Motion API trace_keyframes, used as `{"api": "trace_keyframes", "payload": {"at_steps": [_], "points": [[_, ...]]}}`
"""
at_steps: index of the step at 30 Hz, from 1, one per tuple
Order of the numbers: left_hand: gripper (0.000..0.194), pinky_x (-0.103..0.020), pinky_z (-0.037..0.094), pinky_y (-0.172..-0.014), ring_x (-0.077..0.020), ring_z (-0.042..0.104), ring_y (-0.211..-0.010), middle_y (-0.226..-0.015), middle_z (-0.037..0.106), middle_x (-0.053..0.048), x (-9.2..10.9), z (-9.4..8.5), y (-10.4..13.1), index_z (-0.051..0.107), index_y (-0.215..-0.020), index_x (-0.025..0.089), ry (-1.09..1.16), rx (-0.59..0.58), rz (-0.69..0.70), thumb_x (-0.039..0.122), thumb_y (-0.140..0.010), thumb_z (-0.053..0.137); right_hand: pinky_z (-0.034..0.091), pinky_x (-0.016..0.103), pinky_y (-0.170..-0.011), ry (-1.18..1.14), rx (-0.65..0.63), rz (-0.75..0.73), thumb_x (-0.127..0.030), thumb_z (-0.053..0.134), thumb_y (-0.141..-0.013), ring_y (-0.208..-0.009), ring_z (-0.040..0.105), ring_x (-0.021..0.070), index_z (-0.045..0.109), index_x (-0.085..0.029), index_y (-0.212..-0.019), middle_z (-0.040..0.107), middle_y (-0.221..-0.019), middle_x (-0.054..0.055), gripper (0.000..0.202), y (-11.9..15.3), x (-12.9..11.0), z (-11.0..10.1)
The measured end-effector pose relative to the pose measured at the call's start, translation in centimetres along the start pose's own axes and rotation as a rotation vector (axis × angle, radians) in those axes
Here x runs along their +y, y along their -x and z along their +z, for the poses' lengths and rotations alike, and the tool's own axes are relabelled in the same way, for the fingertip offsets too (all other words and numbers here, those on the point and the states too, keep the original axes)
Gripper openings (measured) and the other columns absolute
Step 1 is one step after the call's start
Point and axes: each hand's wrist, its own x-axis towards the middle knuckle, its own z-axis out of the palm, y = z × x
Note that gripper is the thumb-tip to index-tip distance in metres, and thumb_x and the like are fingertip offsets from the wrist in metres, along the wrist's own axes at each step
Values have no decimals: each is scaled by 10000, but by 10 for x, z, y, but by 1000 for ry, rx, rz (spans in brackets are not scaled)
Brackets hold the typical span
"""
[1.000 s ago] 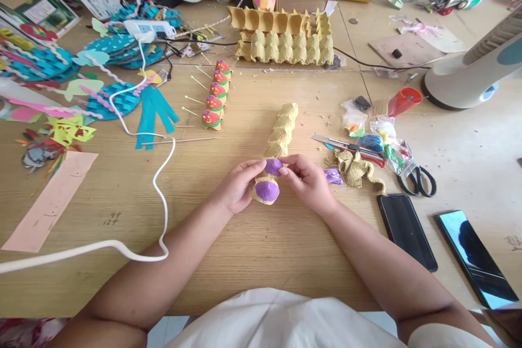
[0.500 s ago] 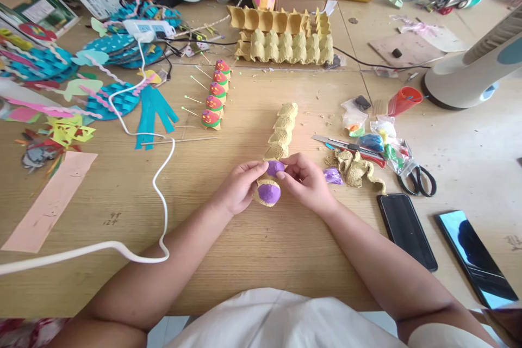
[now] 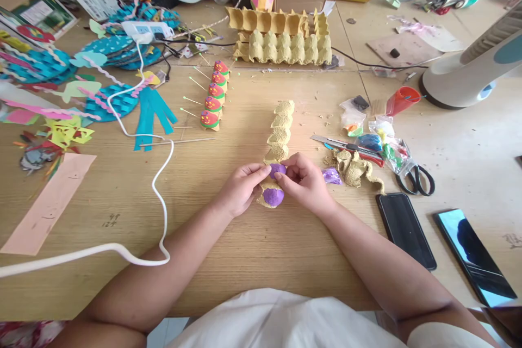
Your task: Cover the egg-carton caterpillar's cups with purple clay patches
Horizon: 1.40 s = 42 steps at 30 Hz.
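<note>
A strip of egg carton cups (image 3: 280,135) runs away from me at the middle of the table. Purple clay (image 3: 273,196) covers the top of its nearest cup, and a second purple patch (image 3: 278,170) lies on the cup behind. My left hand (image 3: 244,187) grips the strip's left side at that second cup, thumb against the purple. From the right, the thumb and bent fingers of my right hand (image 3: 305,180) press on the same purple patch. A bag of purple clay (image 3: 331,176) lies just right of my right hand.
Painted red and green carton cups (image 3: 213,103) stand beyond my left hand. A white cable (image 3: 157,190) crosses the left side. To the right are a cutter knife (image 3: 346,147), scissors (image 3: 416,180), carton scraps (image 3: 355,168) and two phones (image 3: 406,231). Egg cartons (image 3: 285,46) sit at the back.
The near end of the strip has shifted slightly right and tilted a little. Both hands keep their hold at the second purple cup, with small finger movements.
</note>
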Motion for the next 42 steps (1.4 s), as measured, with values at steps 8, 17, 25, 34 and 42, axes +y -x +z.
{"api": "trace_keyframes", "payload": {"at_steps": [8, 17, 25, 34, 42], "points": [[303, -273, 499, -737, -164, 671, -761, -779, 760, -59, -1, 1, 1, 801, -799, 141, -49, 5, 41, 425, -743, 890, 313, 254, -495, -46, 18, 55, -465, 704, -899, -510, 400, 101, 530, -237, -910, 463, -573, -82, 287, 1, -1, 3], [312, -244, 467, -666, -135, 640, -711, -775, 760, -41, -1, -1, 1, 808, -809, 157, -9, 21, 16, 441, -726, 908, 326, 273, -530, -187, 44, 90, -576, 646, -940, -565, 407, 122, 567, -237, -959, 475, -635, -55, 349, 0, -3, 2], [312, -283, 521, -775, -173, 686, -822, -871, 783, -61, 2, -2, 2, 817, -859, 175, 79, -39, 65, 453, -746, 901, 446, 282, -668, -370, 79, 119, -559, 694, -909, -741, 522, 148, 518, -274, -1237, 572, -867, -13, 469, -6, -2, 1], [307, -273, 488, -731, -162, 641, -805, -844, 747, -50, -3, -4, 2, 797, -870, 170, -29, -51, 76, 450, -775, 881, 503, 268, -670, -661, -29, 298, -434, 843, -762, -761, 638, 154, 428, -316, -1266, 662, -903, -29, 664, -5, -3, 3], [291, -270, 484, -832, -165, 622, -881, -859, 721, -35, -8, -11, 1, 802, -904, 185, -136, -59, 139, 464, -828, 834, 517, 270, -687, -677, -32, 241, -423, 858, -764, -765, 649, 148, 427, -311, -1217, 668, -907, -32, 636, -5, -2, 4]]}}
